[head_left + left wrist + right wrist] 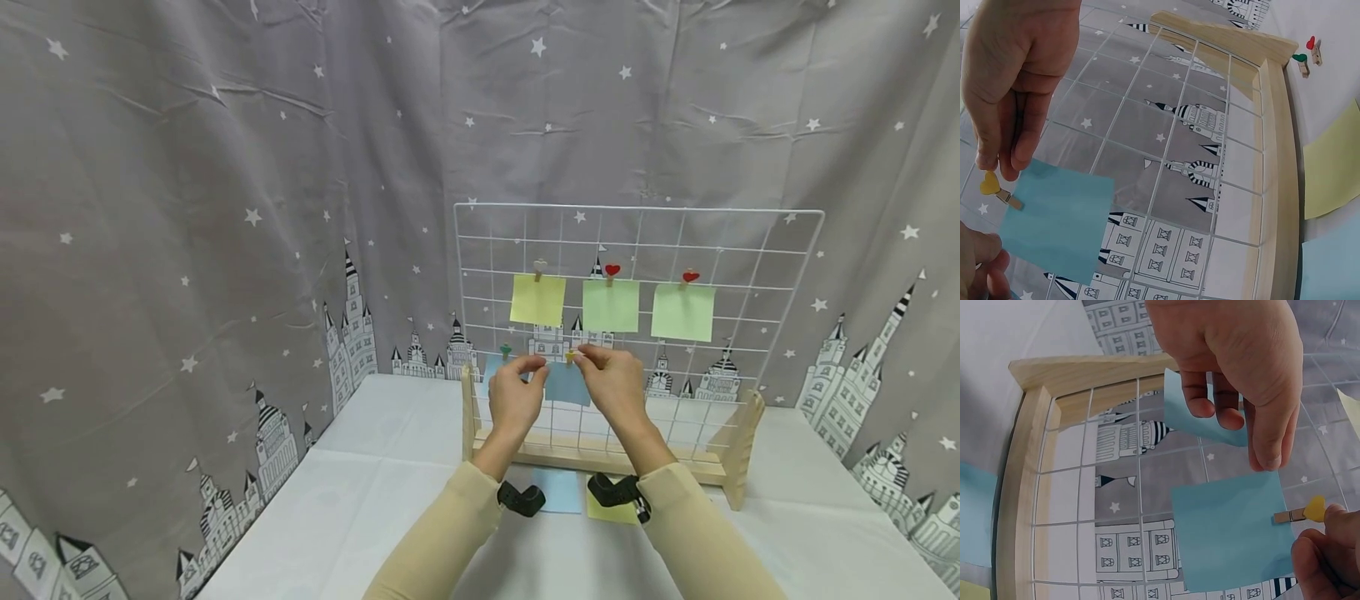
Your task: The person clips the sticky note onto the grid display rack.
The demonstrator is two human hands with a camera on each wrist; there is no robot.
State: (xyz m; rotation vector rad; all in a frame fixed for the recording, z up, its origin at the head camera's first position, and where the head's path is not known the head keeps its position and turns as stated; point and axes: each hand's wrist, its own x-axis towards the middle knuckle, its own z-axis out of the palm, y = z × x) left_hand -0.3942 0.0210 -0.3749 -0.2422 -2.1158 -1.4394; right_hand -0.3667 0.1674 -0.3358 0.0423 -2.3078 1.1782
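Observation:
A blue sticky note (567, 385) hangs on the white wire grid, its top edge bearing a small wooden clothespin with a yellow heart (990, 183). My right hand (617, 385) has its fingertips at that heart, thumb and finger close together on its side. At the note's upper left corner, the thumb and finger of my left hand (517, 398) pinch the paper edge. Behind the left hand, partly hidden, another blue note (1179, 406) hangs under a green clip (506, 350).
Above hang a yellow note (537, 300) and two green notes (611, 306), each held by a heart clothespin. The grid stands in a wooden base (585, 457). On the white table lie blue (558, 490) and yellow (1335, 169) sheets, plus green (1300, 59) and red (1313, 47) heart clips.

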